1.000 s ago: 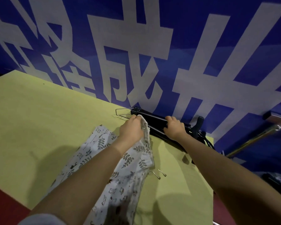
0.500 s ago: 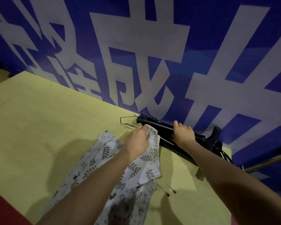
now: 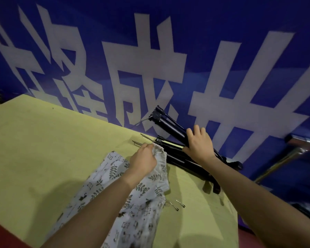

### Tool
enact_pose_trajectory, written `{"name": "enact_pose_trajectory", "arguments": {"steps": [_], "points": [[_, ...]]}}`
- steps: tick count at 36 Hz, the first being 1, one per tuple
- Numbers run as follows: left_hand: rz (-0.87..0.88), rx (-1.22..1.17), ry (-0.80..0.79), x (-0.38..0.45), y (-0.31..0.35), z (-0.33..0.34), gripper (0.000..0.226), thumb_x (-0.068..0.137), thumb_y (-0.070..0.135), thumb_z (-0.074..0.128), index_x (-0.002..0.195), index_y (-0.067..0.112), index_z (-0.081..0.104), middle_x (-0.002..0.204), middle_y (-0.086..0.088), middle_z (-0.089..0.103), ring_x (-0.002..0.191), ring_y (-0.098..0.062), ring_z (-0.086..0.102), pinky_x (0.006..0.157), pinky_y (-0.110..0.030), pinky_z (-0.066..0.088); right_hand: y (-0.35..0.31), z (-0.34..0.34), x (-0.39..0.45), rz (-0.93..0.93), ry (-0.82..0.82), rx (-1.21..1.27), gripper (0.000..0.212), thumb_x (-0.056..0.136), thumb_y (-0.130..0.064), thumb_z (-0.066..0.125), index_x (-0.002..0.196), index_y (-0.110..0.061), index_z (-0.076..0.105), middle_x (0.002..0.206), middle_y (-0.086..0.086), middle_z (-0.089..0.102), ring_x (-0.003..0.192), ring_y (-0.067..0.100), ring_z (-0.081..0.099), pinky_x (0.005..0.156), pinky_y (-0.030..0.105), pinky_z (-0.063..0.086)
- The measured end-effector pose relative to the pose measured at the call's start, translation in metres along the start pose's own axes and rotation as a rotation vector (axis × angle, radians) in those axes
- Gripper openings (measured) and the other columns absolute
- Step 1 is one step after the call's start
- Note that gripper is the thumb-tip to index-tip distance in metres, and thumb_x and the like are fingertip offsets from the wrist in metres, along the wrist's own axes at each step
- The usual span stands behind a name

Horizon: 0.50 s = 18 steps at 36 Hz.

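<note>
A white cloth garment [image 3: 115, 190] with a leaf and animal print lies across the yellow table [image 3: 43, 149]. My left hand [image 3: 143, 160] grips its gathered upper edge near the table's far side. My right hand [image 3: 199, 142] is curled round a black hanger [image 3: 168, 122] with a metal hook and holds it tilted up off the pile. More black hangers [image 3: 183, 158] lie flat beneath it along the back edge.
A blue banner [image 3: 168, 59] with large white characters stands right behind the table. Two small metal pins [image 3: 177, 206] lie by the garment's right edge. A metal bar [image 3: 284, 158] slants at the right, beyond the table's end.
My right hand has lifted one black hanger, tilting its hook end up against the banner. My left hand keeps its grip on the garment's edge. The view has shifted down and left.
</note>
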<state>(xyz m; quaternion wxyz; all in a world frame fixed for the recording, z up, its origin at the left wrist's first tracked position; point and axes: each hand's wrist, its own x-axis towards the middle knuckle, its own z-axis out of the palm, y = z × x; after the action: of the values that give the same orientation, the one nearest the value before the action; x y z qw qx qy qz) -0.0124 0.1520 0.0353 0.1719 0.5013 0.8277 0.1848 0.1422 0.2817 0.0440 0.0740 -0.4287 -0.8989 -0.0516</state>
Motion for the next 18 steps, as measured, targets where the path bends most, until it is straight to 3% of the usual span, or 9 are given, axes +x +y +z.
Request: {"name": "enact_pose_trajectory", "arguments": {"steps": [3, 7, 11, 15, 18], "points": [[0.012, -0.002, 0.025, -0.012, 0.006, -0.008, 0.050, 0.091, 0.004, 0.042, 0.138, 0.018, 0.042, 0.135, -0.003, 0.045, 0.110, -0.023, 0.055, 0.073, -0.031, 0.045, 0.003, -0.014, -0.013, -0.004, 0.041, -0.006, 0.056, 0.075, -0.032, 0.073, 0.117, -0.006, 0.047, 0.125, 0.018, 0.047, 0.108, 0.037, 0.047, 0.091, 0.041, 0.042], [0.020, -0.014, 0.038, -0.028, 0.009, -0.013, 0.053, 0.090, 0.004, 0.042, 0.142, 0.016, 0.037, 0.136, -0.004, 0.044, 0.110, -0.026, 0.054, 0.074, -0.035, 0.046, 0.002, -0.036, -0.034, 0.048, 0.035, 0.144, 0.045, 0.083, -0.027, 0.065, 0.117, -0.010, 0.040, 0.115, 0.012, 0.049, 0.094, 0.032, 0.055, 0.068, 0.036, 0.043], [0.016, -0.050, 0.057, -0.045, 0.013, -0.015, 0.054, 0.090, 0.003, 0.041, 0.142, 0.016, 0.035, 0.136, -0.003, 0.043, 0.109, -0.025, 0.054, 0.074, -0.033, 0.046, 0.004, -0.048, -0.058, 0.070, 0.073, 0.218, 0.038, 0.083, -0.018, 0.063, 0.113, -0.012, 0.040, 0.103, 0.010, 0.058, 0.088, 0.030, 0.057, 0.066, 0.033, 0.037], [0.044, -0.130, 0.055, -0.058, 0.014, -0.015, 0.061, 0.089, 0.000, 0.045, 0.145, 0.014, 0.027, 0.140, -0.005, 0.039, 0.098, -0.019, 0.051, 0.074, -0.030, 0.044, 0.004, -0.052, -0.078, 0.060, 0.108, 0.239, 0.059, 0.083, -0.014, 0.058, 0.136, -0.017, 0.032, 0.113, 0.010, 0.062, 0.097, 0.032, 0.058, 0.070, 0.034, 0.038], [0.050, -0.253, 0.019, -0.067, 0.016, -0.016, 0.076, 0.087, -0.001, 0.052, 0.151, 0.012, 0.012, 0.149, -0.004, 0.027, 0.119, -0.022, 0.047, 0.087, -0.024, 0.044, 0.005, -0.053, -0.090, 0.010, 0.090, 0.196, 0.068, 0.084, -0.017, 0.057, 0.143, -0.022, 0.024, 0.120, 0.007, 0.059, 0.103, 0.030, 0.058, 0.079, 0.038, 0.044]]}}
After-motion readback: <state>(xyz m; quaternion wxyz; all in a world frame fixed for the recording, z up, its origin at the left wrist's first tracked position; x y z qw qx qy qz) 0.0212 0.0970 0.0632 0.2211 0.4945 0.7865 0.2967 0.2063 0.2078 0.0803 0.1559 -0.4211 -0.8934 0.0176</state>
